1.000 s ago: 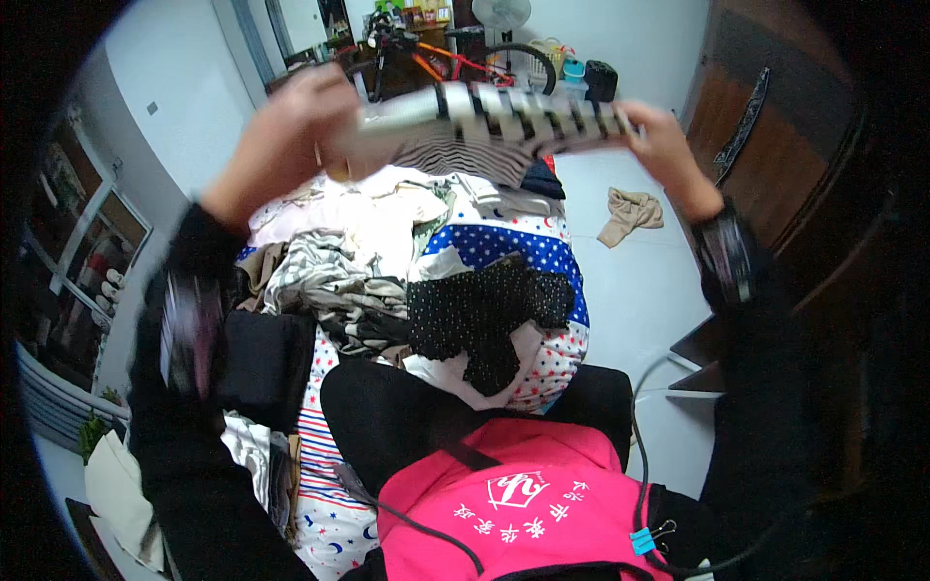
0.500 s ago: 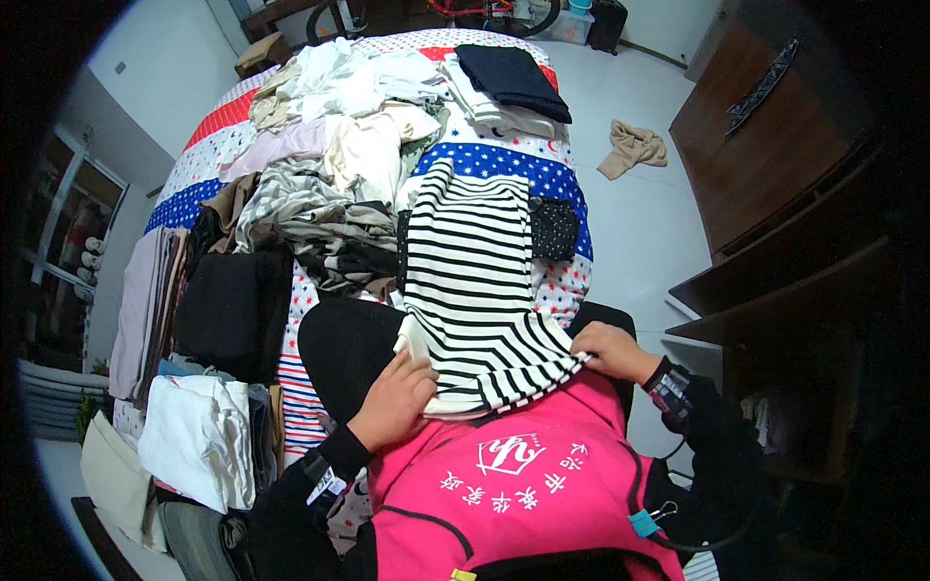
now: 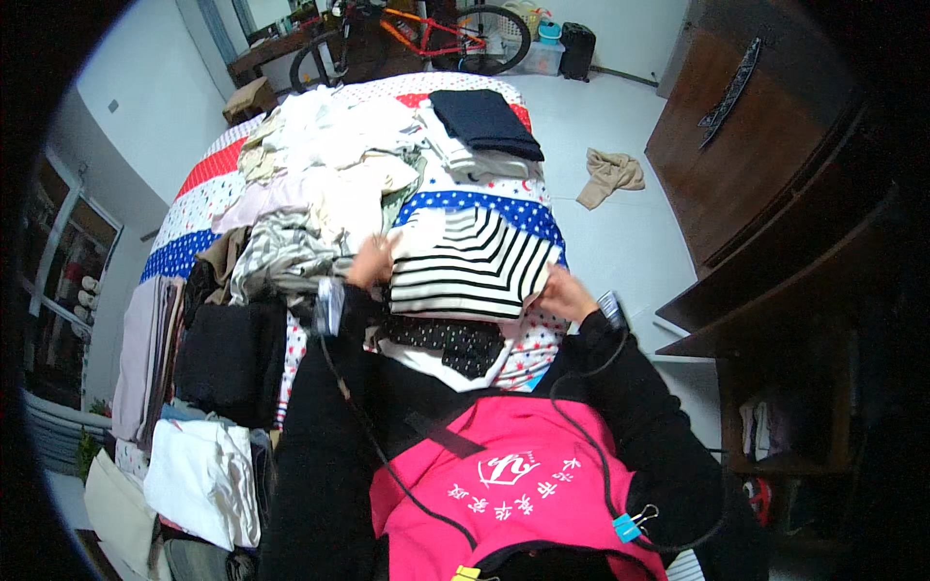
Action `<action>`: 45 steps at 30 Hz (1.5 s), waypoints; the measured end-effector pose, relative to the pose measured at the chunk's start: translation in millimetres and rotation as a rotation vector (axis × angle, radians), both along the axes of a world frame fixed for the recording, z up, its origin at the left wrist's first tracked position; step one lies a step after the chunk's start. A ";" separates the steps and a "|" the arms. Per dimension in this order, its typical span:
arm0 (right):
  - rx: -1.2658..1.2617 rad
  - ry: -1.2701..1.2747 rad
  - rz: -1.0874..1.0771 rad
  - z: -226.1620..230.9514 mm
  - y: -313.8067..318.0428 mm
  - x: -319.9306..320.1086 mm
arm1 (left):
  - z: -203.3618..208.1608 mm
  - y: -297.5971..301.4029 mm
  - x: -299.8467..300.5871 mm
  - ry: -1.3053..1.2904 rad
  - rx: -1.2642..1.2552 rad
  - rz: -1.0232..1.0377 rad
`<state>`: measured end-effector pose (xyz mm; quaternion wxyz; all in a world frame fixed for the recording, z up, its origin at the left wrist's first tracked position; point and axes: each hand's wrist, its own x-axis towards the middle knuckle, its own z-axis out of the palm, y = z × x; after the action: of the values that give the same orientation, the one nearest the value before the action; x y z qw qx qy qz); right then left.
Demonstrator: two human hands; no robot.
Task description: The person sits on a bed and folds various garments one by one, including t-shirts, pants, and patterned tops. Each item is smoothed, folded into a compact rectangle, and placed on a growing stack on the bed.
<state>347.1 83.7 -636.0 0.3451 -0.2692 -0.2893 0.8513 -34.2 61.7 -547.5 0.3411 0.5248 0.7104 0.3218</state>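
Observation:
A black-and-white striped knit top (image 3: 470, 276) lies doubled over on the bed in front of me, its stripes bending at the far part. At its left edge my left hand (image 3: 373, 261) has its fingers closed on the cloth. My right hand (image 3: 567, 293) pinches the right edge. Nearer to me, partly under the striped top, is a black dotted garment (image 3: 455, 341) with white cloth (image 3: 426, 366) beside it. The underside of the striped top is hidden.
Loose clothes (image 3: 320, 194) heap up on the bed's left. Folded stacks include black cloth (image 3: 232, 353), white cloth (image 3: 199, 474) and a navy piece (image 3: 484, 124) at the far right. A beige garment (image 3: 612, 176) lies on the floor near a brown cabinet (image 3: 736, 145). A bicycle (image 3: 417, 39) stands behind.
Both hands have moved away from my lap, carrying the striped top's near end forward over its far part. The dotted garment nearer me is now uncovered. My view has tilted up slightly.

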 end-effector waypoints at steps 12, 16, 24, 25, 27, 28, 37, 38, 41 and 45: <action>1.489 -1.145 -0.284 31.7 -76.8 -99.3 | -63.1 -50.6 41.0 -0.112 0.175 0.221; 1.601 -1.181 -0.324 57.6 -64.1 -150.7 | -23.4 -49.8 72.9 -0.565 0.443 -0.010; -0.174 -0.132 -0.127 106.4 60.2 -93.3 | -17.9 -40.4 58.4 -0.725 0.418 0.136; -0.124 -0.086 -0.133 120.1 71.0 -74.8 | -21.1 -39.0 57.9 -0.732 0.402 0.145; -0.059 -0.071 -0.188 148.3 89.9 -39.9 | -27.7 -36.6 60.7 -0.738 0.418 0.153; -0.028 -0.086 -0.219 161.8 99.5 -25.4 | -30.5 -35.3 63.2 -0.735 0.400 0.114; 0.310 -0.582 -0.577 270.2 217.6 14.1 | -42.2 -26.1 70.3 -0.769 0.324 0.089; 0.440 -0.764 -0.578 281.2 233.6 5.8 | -42.8 -24.9 69.3 -0.773 0.277 0.097; 0.472 -1.001 -0.475 296.1 295.4 -44.9 | -44.3 -22.0 68.5 -0.817 0.288 0.056; 0.623 -1.254 -0.540 236.4 374.6 -164.8 | -45.5 -19.8 64.6 -0.826 0.248 0.000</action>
<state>182.3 458.3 -399.6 0.3726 -0.6552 -0.5832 0.3029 30.4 41.9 -593.1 0.5312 0.3891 0.4700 0.5879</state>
